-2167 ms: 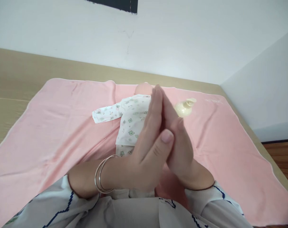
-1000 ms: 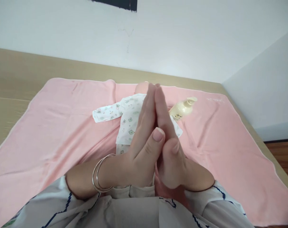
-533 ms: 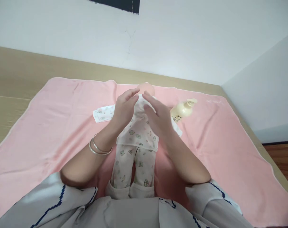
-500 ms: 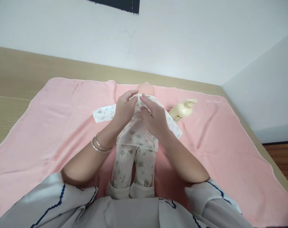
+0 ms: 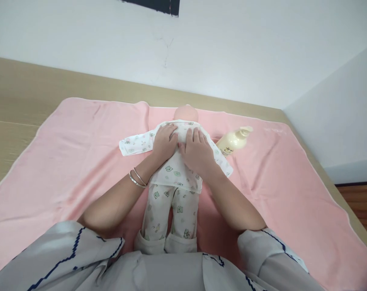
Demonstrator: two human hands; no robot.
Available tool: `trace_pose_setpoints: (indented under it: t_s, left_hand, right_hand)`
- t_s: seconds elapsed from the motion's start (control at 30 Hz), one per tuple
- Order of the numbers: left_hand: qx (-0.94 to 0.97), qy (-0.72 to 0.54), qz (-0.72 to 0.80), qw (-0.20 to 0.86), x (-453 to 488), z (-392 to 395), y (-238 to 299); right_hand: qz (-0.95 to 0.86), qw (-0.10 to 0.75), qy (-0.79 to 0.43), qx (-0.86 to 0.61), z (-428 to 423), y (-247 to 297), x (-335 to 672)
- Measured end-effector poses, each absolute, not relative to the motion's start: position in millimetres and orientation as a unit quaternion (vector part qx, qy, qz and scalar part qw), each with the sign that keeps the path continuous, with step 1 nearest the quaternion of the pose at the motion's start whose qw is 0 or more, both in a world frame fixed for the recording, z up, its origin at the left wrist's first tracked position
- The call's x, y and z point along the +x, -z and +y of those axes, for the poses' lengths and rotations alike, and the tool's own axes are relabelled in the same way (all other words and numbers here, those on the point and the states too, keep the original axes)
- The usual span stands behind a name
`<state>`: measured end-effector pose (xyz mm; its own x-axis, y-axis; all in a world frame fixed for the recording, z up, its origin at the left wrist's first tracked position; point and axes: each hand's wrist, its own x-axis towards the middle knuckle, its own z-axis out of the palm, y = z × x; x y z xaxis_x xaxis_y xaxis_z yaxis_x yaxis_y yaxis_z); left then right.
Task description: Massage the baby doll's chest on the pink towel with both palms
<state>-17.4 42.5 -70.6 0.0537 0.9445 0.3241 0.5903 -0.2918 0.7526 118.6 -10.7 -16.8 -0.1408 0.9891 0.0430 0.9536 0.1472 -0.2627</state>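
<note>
1. While the left grip and the right grip rest flat on a white shirt, neither is curled around anything.
2. What looks like a doll wears the shirt and lies right under both grips. Its round head is just ahead of them, and its trousers are on the near side.
3. The step in hand looks like pressing or rubbing the shirt, with the grips side by side.
4. I think the next move calls for soft, even hands, because the loose shirt could bunch up.
5. To the right of the right grip, a cream bottle is just beside a sleeve. I can't tell if they touch.
6. A pink blanket spreads under everything on the tabletop.
7. The doll's face doesn't show, so I can't tell which side is up. The grips hide some of the shirt. The bottle's writing is too small to read. Far ahead, a dark patch is cut off.
</note>
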Motion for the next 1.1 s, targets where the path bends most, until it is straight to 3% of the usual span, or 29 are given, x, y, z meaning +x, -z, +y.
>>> trace_pose_setpoints:
  t_s: [0.23,0.43,0.57,0.7,0.97,1.1]
  left_hand:
    - [0.7,-0.375,0.574,0.199,-21,46,79]
    - [0.704,-0.374,0.575,0.185,-22,45,83]
    - [0.706,-0.363,0.585,0.165,-22,47,88]
    - [0.729,-0.314,0.591,0.143,-24,49,88]
    - [0.749,-0.223,0.609,0.138,-20,27,56]
    - [0.775,-0.213,0.581,0.126,-11,7,41]
  right_hand:
    - [-0.812,0.098,-0.089,-0.569,-22,18,112]
    - [-0.744,0.086,-0.143,-0.647,10,17,131]
    - [-0.731,0.092,-0.078,-0.672,-7,23,117]
    - [-0.791,0.09,-0.037,-0.604,-30,29,96]
    - [-0.757,0.095,-0.138,-0.631,16,25,129]
    - [-0.749,0.096,-0.112,-0.646,28,31,139]
